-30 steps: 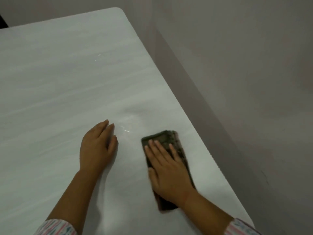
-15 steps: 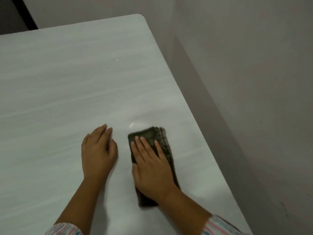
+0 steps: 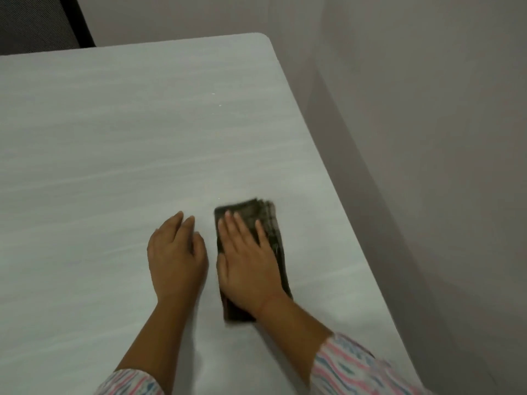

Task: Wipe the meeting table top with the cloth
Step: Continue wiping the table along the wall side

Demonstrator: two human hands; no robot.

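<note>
**Wiping stroke near the right edge of the bench (image 3: 114, 143).** The right hand (image 3: 248, 269) lies palm-down on the folded dark cloth (image 3: 252, 210). Its fingers (image 3: 235, 235) are straight and slightly spread, pinching nothing. This flat press probably spreads the load over the whole pad so that it drags evenly. The cloth rests flat on the bench, near the right edge and well short of the far right corner. The left hand (image 3: 176, 258), just beside the cloth but apart from it, rests flat with fingers extended and close together, holding nothing, likely as a brace.
</note>
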